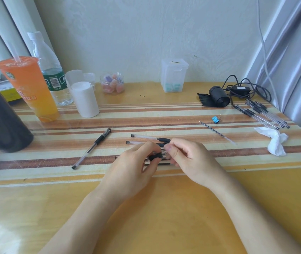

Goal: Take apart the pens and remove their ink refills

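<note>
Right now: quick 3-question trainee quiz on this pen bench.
1. True or false: the left hand and right hand both grip one pen.
2. The loose refill lies nearest: A) blue binder clip; B) orange drink; C) water bottle.
3. The pile of pens sits on which side of the table, the person's left or right?
Key: 1 true; 2 A; 3 right.
</note>
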